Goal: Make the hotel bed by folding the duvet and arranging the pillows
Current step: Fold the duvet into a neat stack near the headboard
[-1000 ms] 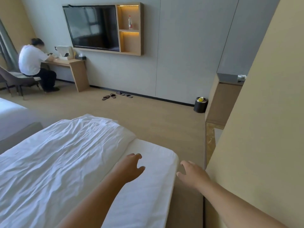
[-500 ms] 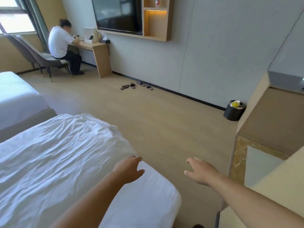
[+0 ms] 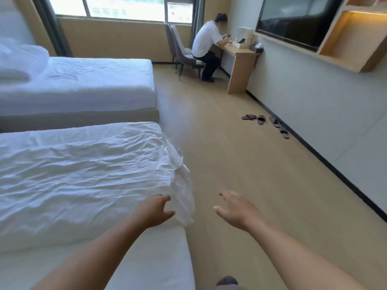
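Reaching left hand (image 3: 156, 210): seen from the head camera, stretched forward over the near corner of the duvet (image 3: 83, 174), grip apart with the fingers loosely spread and nothing held; whether the fingertips touch the cloth cannot be told.
Right hand (image 3: 236, 210): out over the floor (image 3: 230, 155) just beside the bed, palm down, grip apart, holding nothing.
Duvet: white and creased, spread across the near bed (image 3: 150, 260), one corner spilling off the mattress edge close to the left hand; a strip of bare mattress shows at the bottom of the view.
Far bed (image 3: 94, 84): parallel to the near one, its sheet flat, white pillows (image 3: 23, 59) heaped at its left end.
Seated person (image 3: 206, 45): in a white top on a grey chair (image 3: 180, 49), leaning on the wooden bench (image 3: 240, 59) by the window (image 3: 125, 7).
Wall side: a dark television (image 3: 293, 19) and a lit shelf (image 3: 351, 38) hang above; slippers (image 3: 263, 120) lie scattered along the skirting.
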Demonstrator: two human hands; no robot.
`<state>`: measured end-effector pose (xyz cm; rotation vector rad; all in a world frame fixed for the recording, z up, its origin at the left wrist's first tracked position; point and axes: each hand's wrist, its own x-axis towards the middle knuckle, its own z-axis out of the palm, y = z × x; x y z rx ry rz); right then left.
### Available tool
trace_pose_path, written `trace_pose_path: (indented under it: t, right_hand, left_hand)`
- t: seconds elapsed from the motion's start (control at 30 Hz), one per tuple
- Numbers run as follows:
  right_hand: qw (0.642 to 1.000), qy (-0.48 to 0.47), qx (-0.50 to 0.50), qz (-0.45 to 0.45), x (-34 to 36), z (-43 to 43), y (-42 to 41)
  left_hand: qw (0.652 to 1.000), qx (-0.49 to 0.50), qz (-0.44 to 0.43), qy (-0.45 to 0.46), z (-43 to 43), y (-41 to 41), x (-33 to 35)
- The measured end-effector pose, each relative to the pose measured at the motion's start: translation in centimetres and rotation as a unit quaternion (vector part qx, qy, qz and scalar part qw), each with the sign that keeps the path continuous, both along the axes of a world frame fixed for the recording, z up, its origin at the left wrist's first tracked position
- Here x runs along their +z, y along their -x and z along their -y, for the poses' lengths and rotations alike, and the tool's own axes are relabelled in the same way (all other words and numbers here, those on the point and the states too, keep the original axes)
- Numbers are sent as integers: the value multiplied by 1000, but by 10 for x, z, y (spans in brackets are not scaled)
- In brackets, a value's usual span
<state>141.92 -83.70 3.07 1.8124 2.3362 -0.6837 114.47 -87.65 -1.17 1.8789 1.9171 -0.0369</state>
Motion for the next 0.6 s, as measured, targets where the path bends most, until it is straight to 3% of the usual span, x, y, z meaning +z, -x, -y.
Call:
trace_pose_path:
  t: [0.3, 0.6]
  right_hand:
    - [980, 11, 199, -7, -20, -244, 67]
    - [939, 91, 330, -40, -40, -404, 156]
  left_hand:
    - [984, 176, 34, -3, -159, 14, -52]
    - [911, 410, 47, 13, -194, 26, -38]
